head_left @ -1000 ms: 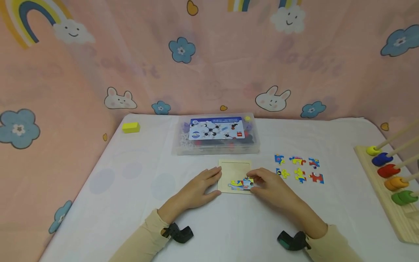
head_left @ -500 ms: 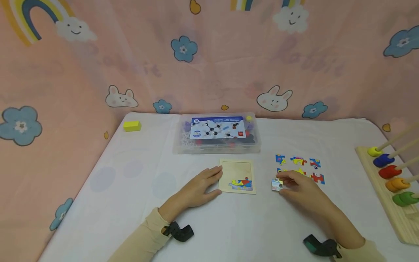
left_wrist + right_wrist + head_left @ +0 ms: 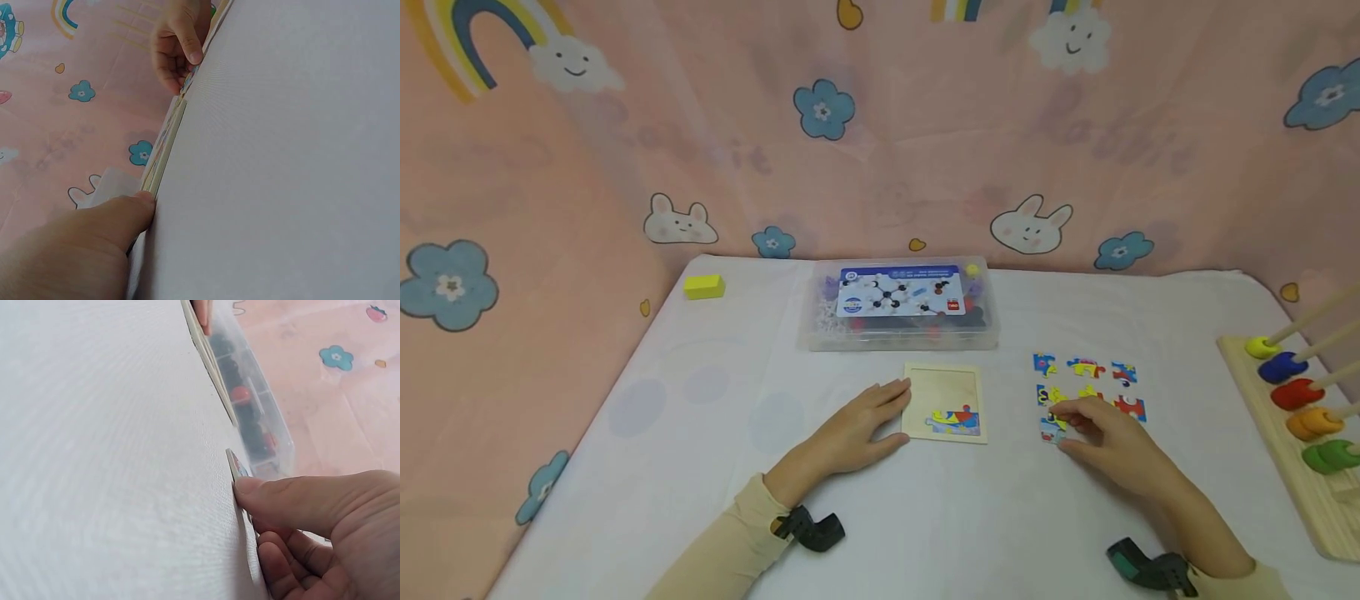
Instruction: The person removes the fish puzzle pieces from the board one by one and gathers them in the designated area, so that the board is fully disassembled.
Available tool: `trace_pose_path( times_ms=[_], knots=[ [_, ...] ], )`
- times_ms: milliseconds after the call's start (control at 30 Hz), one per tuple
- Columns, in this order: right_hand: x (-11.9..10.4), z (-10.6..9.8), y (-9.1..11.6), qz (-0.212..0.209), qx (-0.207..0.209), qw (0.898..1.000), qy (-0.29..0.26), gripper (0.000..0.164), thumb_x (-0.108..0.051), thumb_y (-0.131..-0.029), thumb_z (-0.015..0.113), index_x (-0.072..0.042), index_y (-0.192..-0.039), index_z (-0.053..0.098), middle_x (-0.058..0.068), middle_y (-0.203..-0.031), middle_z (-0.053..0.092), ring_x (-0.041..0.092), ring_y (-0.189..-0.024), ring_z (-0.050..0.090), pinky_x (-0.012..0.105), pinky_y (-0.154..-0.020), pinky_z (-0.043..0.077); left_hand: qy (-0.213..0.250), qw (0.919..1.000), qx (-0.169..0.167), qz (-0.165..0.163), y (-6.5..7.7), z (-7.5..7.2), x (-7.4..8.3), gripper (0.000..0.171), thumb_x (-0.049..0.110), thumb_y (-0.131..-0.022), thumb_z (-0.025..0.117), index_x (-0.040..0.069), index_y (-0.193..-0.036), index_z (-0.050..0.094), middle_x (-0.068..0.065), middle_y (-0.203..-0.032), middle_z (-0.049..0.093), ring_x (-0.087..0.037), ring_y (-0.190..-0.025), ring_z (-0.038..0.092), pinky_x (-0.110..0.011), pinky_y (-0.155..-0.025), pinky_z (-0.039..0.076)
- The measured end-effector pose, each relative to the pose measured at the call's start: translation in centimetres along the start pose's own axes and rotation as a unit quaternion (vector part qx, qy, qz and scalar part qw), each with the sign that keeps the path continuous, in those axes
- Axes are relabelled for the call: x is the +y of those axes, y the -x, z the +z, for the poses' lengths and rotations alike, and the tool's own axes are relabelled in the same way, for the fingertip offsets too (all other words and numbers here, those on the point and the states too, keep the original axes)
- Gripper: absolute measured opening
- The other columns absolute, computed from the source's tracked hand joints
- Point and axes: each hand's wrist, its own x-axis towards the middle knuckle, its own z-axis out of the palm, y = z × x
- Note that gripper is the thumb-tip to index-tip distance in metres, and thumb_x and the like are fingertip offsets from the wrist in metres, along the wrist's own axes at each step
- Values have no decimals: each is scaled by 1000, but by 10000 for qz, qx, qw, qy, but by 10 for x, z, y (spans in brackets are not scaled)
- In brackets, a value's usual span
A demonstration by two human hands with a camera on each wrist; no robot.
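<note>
In the head view my left hand (image 3: pixel 865 427) rests at the left edge of a small wooden puzzle tray (image 3: pixel 928 385), fingers extended and thumb against its near corner. A few joined puzzle pieces (image 3: pixel 953 422) lie in the tray's lower right part. To the right of the tray, my right hand (image 3: pixel 1112 442) pinches a light-blue puzzle piece (image 3: pixel 1051 431) close to the cloth. The right wrist view shows the thumb on this puzzle piece (image 3: pixel 237 465); the other fingers are curled. Several loose pieces (image 3: pixel 1086 367) lie in rows just beyond, some partly covered by the right hand.
Behind the tray stands a clear plastic box (image 3: pixel 898 333) with a molecule-picture label. A yellow block (image 3: pixel 703 287) sits at the back left. At the right edge is a wooden board (image 3: pixel 1262 425) with coloured rings on slanted pegs.
My right hand has moved right from the tray with the light-blue puzzle piece, bringing it beside the loose pieces. The left hand stays at the tray's edge.
</note>
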Motion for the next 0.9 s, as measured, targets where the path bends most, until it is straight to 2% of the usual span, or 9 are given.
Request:
trace_pose_path(
  times_ms=[300,533,800,900],
  knots=[
    [4,2,-1,-52,-114,9999,113,36,-12,-82,73,-9,-116,63,-1,-103,59,-1,-88,46,6,-77,42,-76,10000,20,27,0,-1,2,64,37,-95,56,5,-145,35,-4,-156,27,-18,-144,25,-35,-119,20],
    [3,0,-2,-58,-132,9999,-17,36,-14,-83,73,-8,-117,63,0,-102,57,1,-88,46,8,-75,42,-35,10000,34,36,0,-1,1,64,37,-94,57,5,-145,35,-4,-156,27,-18,-144,25,-35,-119,20],
    [0,-1,0,-52,25,9997,-233,36,-16,-84,72,-7,-117,62,4,-110,61,-4,-93,50,-1,-82,37,4,10000,-5,-7,0,-1,1,64,37,-94,56,5,-146,35,-4,-156,27,-18,-144,24,-35,-119,20],
    [-1,-2,1,-43,108,9995,-310,38,-18,-84,72,-7,-118,61,7,-113,61,-11,-96,48,-3,-85,33,-24,10000,-22,-9,0,-1,1,64,37,-95,56,5,-146,35,-4,-156,27,-17,-144,24,-34,-119,19]
  ],
)
